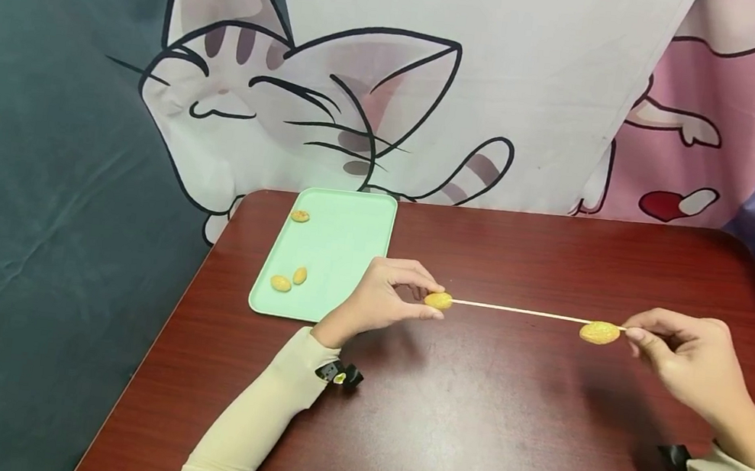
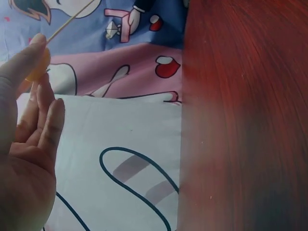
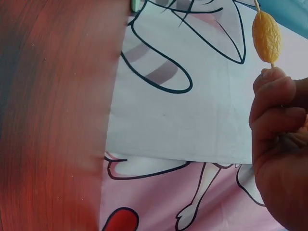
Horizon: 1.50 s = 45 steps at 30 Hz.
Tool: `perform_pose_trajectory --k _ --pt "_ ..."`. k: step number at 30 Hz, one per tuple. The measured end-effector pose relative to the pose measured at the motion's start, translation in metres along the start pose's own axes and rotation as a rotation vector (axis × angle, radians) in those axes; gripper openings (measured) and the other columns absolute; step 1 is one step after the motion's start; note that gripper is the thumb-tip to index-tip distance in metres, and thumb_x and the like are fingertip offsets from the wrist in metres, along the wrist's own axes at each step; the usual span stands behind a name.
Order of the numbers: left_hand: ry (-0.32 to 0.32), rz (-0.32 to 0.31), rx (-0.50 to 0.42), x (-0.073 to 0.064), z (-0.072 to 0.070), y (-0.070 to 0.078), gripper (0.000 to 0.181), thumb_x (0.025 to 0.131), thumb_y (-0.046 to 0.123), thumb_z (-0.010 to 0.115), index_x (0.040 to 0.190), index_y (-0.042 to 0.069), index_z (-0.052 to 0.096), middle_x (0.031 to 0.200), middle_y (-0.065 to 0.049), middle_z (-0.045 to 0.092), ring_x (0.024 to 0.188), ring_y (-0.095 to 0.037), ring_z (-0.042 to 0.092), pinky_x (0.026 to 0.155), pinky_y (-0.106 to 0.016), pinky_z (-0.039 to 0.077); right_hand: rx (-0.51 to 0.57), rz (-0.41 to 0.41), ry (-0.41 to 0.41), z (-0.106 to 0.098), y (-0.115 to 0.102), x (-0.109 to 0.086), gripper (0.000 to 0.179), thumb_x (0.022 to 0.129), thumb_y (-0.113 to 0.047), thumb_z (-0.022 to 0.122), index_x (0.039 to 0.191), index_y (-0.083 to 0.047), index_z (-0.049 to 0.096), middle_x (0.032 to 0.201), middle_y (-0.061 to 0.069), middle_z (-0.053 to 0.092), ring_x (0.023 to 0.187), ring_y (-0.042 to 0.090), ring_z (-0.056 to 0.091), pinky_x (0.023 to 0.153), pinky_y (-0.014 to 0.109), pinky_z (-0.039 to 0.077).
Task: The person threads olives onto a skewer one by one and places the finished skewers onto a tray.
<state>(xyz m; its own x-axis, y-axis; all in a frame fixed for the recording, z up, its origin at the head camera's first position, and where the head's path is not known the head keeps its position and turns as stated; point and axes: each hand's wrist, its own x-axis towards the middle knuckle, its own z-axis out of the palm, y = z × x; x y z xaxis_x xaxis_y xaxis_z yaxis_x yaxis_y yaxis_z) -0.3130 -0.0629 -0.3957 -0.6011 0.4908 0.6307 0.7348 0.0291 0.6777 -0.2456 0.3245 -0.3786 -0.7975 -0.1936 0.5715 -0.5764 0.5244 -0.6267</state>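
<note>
A thin wooden skewer (image 1: 515,309) spans nearly level above the table between both hands. My left hand (image 1: 385,294) pinches a yellow oval fruit (image 1: 438,300) between thumb and fingers, at the skewer's left end. Whether the tip has pierced this fruit cannot be told. At the other end, my right hand (image 1: 696,361) pinches the skewer between thumb and forefinger. Just left of those fingertips, a second yellow fruit (image 1: 599,332) is threaded on the stick. The right wrist view shows this threaded fruit (image 3: 266,37) with wrinkled skin, the skewer emerging at both ends.
On the brown wooden table (image 1: 468,429), a pale green tray (image 1: 342,239) stands at the back left, partly behind the left hand. Three fruits lie in it: one (image 1: 300,216) near the back, two (image 1: 280,283) near the front. A cat-printed cloth (image 1: 540,68) hangs behind the table.
</note>
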Motion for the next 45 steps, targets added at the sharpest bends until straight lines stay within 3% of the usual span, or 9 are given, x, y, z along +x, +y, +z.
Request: perform_pose_trajectory --k 7,14,22,25,30,36,39,42,45 --pt "-0.008 0.137 0.02 0.003 -0.003 0.007 0.034 0.061 -0.007 0.091 0.091 -0.005 0.076 0.083 -0.012 0.072 0.066 -0.021 0.061 0.058 -0.034 0.054 0.103 0.185 -0.084 -0.002 -0.001 -0.003 0.035 0.08 0.023 0.063 0.076 -0.012 0.067 0.055 -0.006 0.053 0.045 0.005 0.045 0.037 0.026 0.032" --pt "0.014 0.144 0.065 0.012 -0.004 0.035 0.025 0.066 -0.015 0.083 0.088 -0.009 0.072 0.076 -0.016 0.069 0.062 -0.029 0.059 0.055 -0.041 0.053 0.087 0.179 -0.058 -0.003 -0.007 0.0 0.032 0.081 0.024 0.063 0.076 -0.008 0.066 0.056 -0.005 0.054 0.044 0.006 0.047 0.037 0.026 0.033" --pt "0.048 0.108 0.059 0.01 -0.002 0.037 0.02 0.071 -0.012 0.08 0.089 -0.009 0.072 0.073 -0.014 0.067 0.062 -0.029 0.059 0.055 -0.042 0.053 -0.005 0.085 0.031 -0.002 -0.015 0.003 0.033 0.072 0.029 0.065 0.075 -0.004 0.067 0.055 -0.008 0.056 0.043 -0.002 0.046 0.035 0.021 0.032" --pt "0.055 0.078 0.036 0.009 -0.002 0.037 0.018 0.072 -0.012 0.079 0.089 -0.009 0.072 0.073 -0.014 0.067 0.062 -0.023 0.058 0.054 -0.043 0.052 -0.079 0.048 0.05 -0.003 -0.02 0.004 0.036 0.07 0.029 0.067 0.074 -0.007 0.067 0.055 -0.009 0.056 0.044 -0.004 0.047 0.035 0.019 0.034" --pt "0.063 -0.032 -0.05 0.007 -0.002 0.037 0.013 0.075 -0.015 0.074 0.088 -0.013 0.071 0.076 -0.02 0.069 0.067 -0.01 0.058 0.058 -0.033 0.053 -0.146 -0.016 0.068 -0.004 -0.027 0.005 0.035 0.068 0.028 0.068 0.073 -0.007 0.068 0.058 -0.012 0.056 0.045 -0.006 0.046 0.037 0.014 0.033" --pt "0.07 -0.163 -0.085 -0.001 0.003 0.014 0.006 0.082 -0.014 0.07 0.087 -0.012 0.071 0.079 -0.023 0.07 0.067 -0.006 0.062 0.059 -0.021 0.053 -0.229 -0.12 0.119 -0.005 -0.029 0.005 0.026 0.067 0.019 0.072 0.072 -0.007 0.07 0.058 -0.015 0.057 0.048 -0.009 0.043 0.044 0.008 0.033" --pt "0.081 -0.225 -0.072 -0.003 0.005 0.007 0.004 0.086 -0.007 0.071 0.089 -0.009 0.073 0.079 -0.02 0.071 0.064 -0.01 0.062 0.056 -0.018 0.05 -0.241 -0.175 0.145 -0.004 -0.029 0.004 0.012 0.083 -0.002 0.072 0.071 -0.006 0.071 0.058 -0.015 0.056 0.049 -0.011 0.042 0.048 0.006 0.033" --pt "0.088 -0.267 -0.041 -0.004 0.006 0.006 0.007 0.089 0.001 0.071 0.088 -0.006 0.074 0.078 -0.016 0.072 0.061 -0.016 0.063 0.055 -0.018 0.049 -0.26 -0.268 0.184 -0.001 -0.03 0.004 0.03 0.092 -0.023 0.06 0.069 -0.006 0.07 0.058 -0.011 0.056 0.05 -0.01 0.039 0.049 0.006 0.03" --pt "0.09 -0.288 -0.002 -0.004 0.007 0.005 0.012 0.091 0.006 0.07 0.085 -0.003 0.074 0.073 -0.013 0.071 0.059 -0.021 0.063 0.053 -0.019 0.047 -0.282 -0.345 0.214 0.001 -0.033 0.006 0.039 0.092 -0.029 0.051 0.067 -0.005 0.069 0.057 -0.007 0.055 0.05 -0.009 0.037 0.049 0.007 0.028"
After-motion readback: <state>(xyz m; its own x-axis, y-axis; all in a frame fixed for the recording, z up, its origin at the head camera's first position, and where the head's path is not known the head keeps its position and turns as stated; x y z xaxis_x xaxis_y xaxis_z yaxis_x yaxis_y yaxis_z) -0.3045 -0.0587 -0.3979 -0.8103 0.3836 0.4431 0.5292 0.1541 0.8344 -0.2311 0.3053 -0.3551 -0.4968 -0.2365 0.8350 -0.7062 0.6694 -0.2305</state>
